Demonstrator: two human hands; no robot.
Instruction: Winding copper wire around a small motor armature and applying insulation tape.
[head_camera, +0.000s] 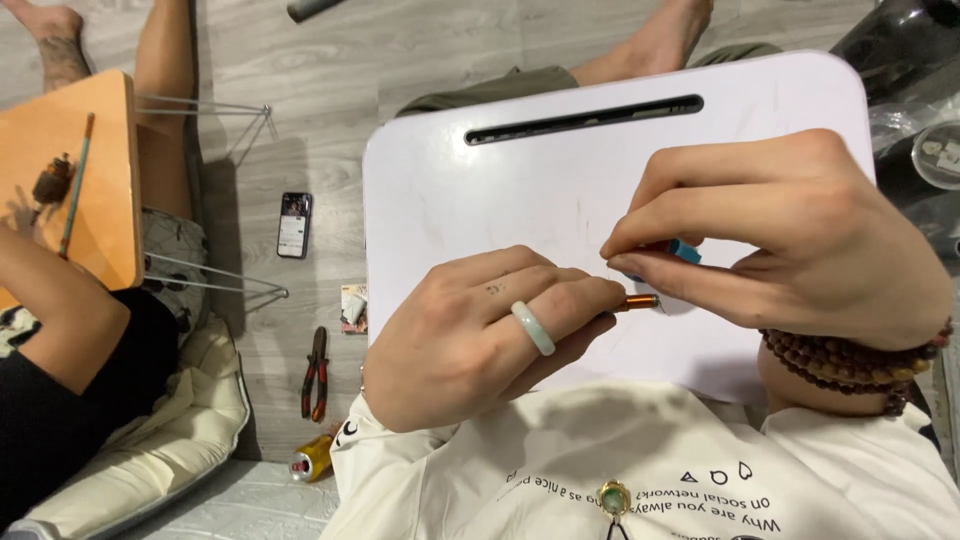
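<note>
My left hand (480, 335), with a pale green ring on one finger, is closed around a thin tool whose orange-brown tip (638, 302) sticks out to the right. My right hand (790, 235), a brown bead bracelet on its wrist, pinches a small blue object (685, 250) just above that tip. The two hands meet over the white lap table (480, 190), close to its near edge. What the tip touches is hidden by my fingers.
On the wooden floor to the left lie a phone (294, 224), red-handled pliers (316, 373), a small packet (354, 307) and a can (312, 459). Another person sits at the left with an orange lap table (105, 170) holding a thin brush (76, 185). A cream cushion (170, 440) lies beneath them.
</note>
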